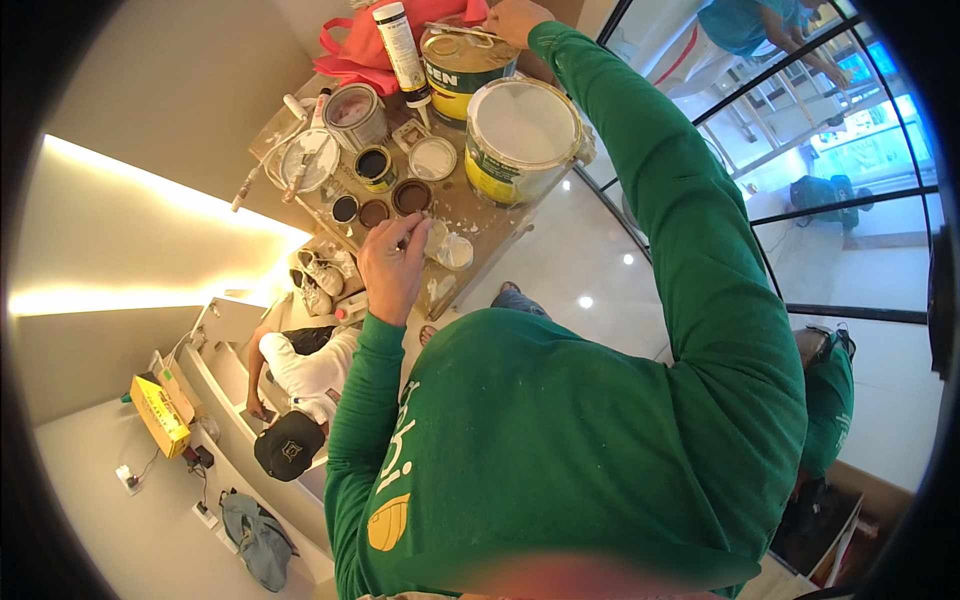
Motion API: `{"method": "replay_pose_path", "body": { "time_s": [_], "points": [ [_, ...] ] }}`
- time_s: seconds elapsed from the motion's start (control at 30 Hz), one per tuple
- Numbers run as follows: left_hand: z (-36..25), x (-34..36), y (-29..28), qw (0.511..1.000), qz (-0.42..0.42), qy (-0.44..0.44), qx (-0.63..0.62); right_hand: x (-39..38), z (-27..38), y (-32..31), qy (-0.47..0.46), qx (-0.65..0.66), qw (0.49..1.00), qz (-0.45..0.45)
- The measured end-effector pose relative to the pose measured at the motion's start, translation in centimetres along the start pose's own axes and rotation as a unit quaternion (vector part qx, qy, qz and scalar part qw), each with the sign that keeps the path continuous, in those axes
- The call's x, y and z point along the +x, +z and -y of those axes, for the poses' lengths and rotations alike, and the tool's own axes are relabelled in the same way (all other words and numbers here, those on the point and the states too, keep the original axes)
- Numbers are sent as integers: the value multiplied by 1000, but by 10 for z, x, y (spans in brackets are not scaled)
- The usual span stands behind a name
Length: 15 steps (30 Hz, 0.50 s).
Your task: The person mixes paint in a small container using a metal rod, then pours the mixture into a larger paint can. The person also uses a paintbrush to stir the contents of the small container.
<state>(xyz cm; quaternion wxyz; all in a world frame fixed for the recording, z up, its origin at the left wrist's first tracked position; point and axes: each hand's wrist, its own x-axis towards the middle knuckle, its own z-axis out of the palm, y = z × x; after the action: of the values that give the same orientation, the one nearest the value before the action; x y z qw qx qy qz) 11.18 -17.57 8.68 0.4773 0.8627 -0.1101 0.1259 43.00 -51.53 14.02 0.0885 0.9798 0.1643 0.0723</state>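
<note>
My left hand (392, 266) is closed in a pinch on a small clear plastic cup (437, 236) at the near edge of a paint-spattered board (487, 240). White stuff (456, 252) shows at the cup's right end. Beyond my fingertips stand small open pots of brown paint (411, 196) and dark paint (374, 163). My right arm reaches far forward, and my right hand (516, 22) is at the rim of a large yellow-and-dark tin (470, 75). Its fingers are bent closed; what they hold is hard to make out. Nearer stands an open bucket of white paint (524, 122).
A sealant cartridge (400, 45), a red bag (358, 45), an open can (355, 115) and paintbrushes (298, 178) crowd the board. A crouching person in a cap (290, 445) is at the left. Black-framed glass (800, 210) stands at the right; another person's green sleeve (828, 410) shows there.
</note>
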Motion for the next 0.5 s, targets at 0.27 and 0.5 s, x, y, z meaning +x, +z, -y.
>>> {"method": "replay_pose_path", "body": {
  "time_s": [0.27, 0.5],
  "points": [
    [-7, -4, 1, 998, -4, -56, 24, 6, -3, 11, 33, 98, 995, -12],
    [-12, 0, -7, 995, -5, -82, 52, -3, 5, -1, 60, 138, 988, -22]
  ]
}}
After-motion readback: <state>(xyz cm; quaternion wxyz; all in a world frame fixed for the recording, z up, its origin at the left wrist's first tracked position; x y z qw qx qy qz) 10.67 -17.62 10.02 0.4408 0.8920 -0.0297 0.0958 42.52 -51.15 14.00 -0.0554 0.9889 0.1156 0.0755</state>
